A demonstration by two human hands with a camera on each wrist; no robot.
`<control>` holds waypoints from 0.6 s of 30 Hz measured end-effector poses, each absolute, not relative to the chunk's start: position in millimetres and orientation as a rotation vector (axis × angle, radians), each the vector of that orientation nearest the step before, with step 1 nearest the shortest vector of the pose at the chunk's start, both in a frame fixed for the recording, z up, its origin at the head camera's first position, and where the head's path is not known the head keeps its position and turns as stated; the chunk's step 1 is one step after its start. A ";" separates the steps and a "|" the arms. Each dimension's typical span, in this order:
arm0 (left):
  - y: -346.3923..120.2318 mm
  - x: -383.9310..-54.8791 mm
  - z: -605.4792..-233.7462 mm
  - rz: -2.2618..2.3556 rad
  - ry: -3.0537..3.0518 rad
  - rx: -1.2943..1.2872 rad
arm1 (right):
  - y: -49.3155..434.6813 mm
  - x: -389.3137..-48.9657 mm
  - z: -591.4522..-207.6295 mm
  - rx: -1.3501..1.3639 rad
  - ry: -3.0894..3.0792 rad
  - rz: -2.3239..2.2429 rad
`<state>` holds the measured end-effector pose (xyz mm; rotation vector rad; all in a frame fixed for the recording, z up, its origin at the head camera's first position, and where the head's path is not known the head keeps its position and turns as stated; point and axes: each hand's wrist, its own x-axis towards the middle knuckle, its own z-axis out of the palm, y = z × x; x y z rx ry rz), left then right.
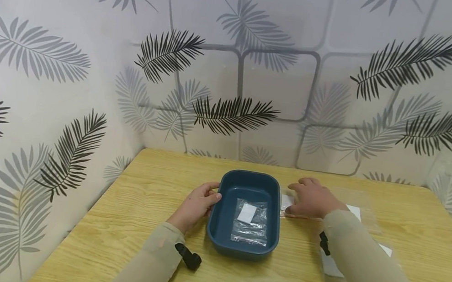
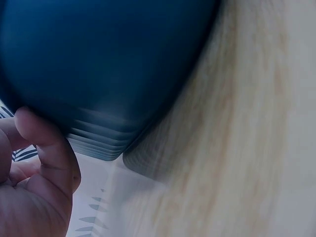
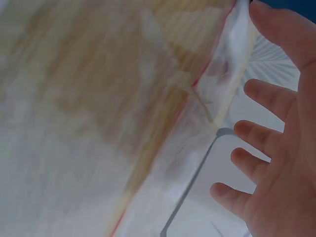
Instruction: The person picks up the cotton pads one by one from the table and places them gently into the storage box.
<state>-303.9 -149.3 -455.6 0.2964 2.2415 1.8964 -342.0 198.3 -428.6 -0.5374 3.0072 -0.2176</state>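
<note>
A dark blue plastic bin [image 1: 241, 252] stands upright on the wooden table. My left hand [image 1: 196, 204] grips its left rim, with the thumb at the edge and fingers along the outer wall. Inside lies a clear zip bag [image 1: 255, 231] with a white slip [image 1: 247, 213]. Just right of the bin, my right hand [image 1: 314, 200] hovers over another clear bag holding a white piece [image 1: 286, 201]. The right wrist view shows its fingers [image 3: 266, 96] spread apart beside a clear bag [image 3: 173, 128] with a red seal line; nothing is between them.
Under the right forearm lies one more clear bag [image 1: 332, 267] with white contents. A bag's clear end [image 1: 362, 199] shows behind the right wrist. The table [image 1: 155, 188] meets a leaf-patterned wall [image 1: 267, 141] at its back edge. Black straps [image 1: 189, 256] sit at both wrists.
</note>
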 end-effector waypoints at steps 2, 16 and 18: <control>-149.1 -303.2 -454.2 1.895 2.241 0.296 | 199.9 -341.7 -429.9 -0.519 3.000 -0.215; -148.0 -304.4 -454.6 1.900 2.236 0.262 | 202.4 -342.2 -440.9 -0.453 2.983 -0.261; -148.4 -305.0 -455.5 1.899 2.236 0.258 | 202.1 -342.5 -441.1 -0.451 2.987 -0.254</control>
